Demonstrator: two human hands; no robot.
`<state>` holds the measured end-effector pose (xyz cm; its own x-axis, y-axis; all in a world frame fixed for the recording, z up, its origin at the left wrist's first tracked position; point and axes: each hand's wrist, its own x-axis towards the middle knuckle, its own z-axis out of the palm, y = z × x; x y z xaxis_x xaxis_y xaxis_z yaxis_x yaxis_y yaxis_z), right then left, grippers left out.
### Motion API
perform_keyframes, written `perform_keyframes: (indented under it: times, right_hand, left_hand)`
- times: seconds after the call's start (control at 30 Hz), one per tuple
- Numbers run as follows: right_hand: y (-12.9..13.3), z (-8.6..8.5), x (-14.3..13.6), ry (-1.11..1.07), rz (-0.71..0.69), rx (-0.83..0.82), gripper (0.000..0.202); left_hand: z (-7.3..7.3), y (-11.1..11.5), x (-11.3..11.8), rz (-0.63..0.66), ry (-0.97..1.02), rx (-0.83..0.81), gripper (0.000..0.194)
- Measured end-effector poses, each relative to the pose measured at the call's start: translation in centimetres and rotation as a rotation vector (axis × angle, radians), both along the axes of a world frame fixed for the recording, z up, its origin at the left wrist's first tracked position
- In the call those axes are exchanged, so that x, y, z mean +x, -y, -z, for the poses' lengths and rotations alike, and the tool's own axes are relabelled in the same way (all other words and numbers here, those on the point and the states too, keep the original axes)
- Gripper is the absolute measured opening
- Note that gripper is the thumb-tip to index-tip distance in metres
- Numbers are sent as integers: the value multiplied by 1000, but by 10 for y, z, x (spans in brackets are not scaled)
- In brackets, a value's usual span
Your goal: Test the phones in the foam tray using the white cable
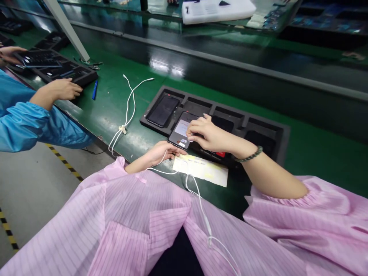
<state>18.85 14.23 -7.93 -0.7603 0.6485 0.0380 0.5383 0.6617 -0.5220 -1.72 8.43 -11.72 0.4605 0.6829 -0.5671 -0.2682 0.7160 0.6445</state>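
Note:
A dark smartphone [181,128] with a lit grey screen lies tilted over the front of a black compartment tray [198,100]. At its lower edge is my left hand [161,152], fingers closed on that edge, with a thin white cable [165,172] running by them. Over the right side of the screen, my right hand [205,133] has its thumb and index finger brought together and the little finger raised. Whatever may be between those fingertips is too small to make out. A second dark phone [163,110] rests in the tray's left compartment.
A yellow-white paper strip [201,171] lies along the bench's front edge. To the left are a bundled white cable [122,129], a blue pen-like tool [94,89] and another black tray [83,76]. A co-worker's hand [64,89] in a blue sleeve touches that tray. A grey post [67,28] stands behind.

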Motion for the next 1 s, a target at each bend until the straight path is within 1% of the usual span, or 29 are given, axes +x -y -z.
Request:
perform_keyframes:
  times: [0.1, 0.17, 0.3, 0.37, 0.43, 0.53, 0.63, 0.77, 0.87, 1.0]
  right_hand:
    - [-6, -1, -1, -3, -47, -105, 26]
    - [-11, 1, -4, 4, -56, -140, 25]
    - [-18, 3, -8, 7, -17, -119, 23]
    - [-19, 4, -9, 35, -51, -109, 23]
    - [-19, 5, -10, 64, -105, -80, 24]
    - [-16, 8, -14, 89, -152, 25, 25]
    - [-11, 13, -19, 129, -171, 152, 22]
    - [-5, 17, -22, 193, -174, 299, 22]
    - [-3, 19, -21, 187, -156, 310, 22]
    - [-1, 18, -17, 108, -122, 224, 22]
  left_hand:
    - [-1, -1, 0, -9, -5, -9, 18]
    - [-3, -1, 0, -7, -13, -15, 22]
    - [-7, 0, 1, 4, -16, -15, 28]
    - [-6, 1, 1, 8, -16, -12, 27]
    - [-5, 1, 1, 11, -18, -6, 25]
    - [-1, 1, 0, 7, -10, 7, 21]
    - [2, 1, 0, 10, 11, 19, 16]
    - [4, 0, 1, -5, 19, 8, 19]
    - [4, -1, 1, 0, 15, 5, 20]
    - [3, -1, 0, 12, 15, 0, 22]
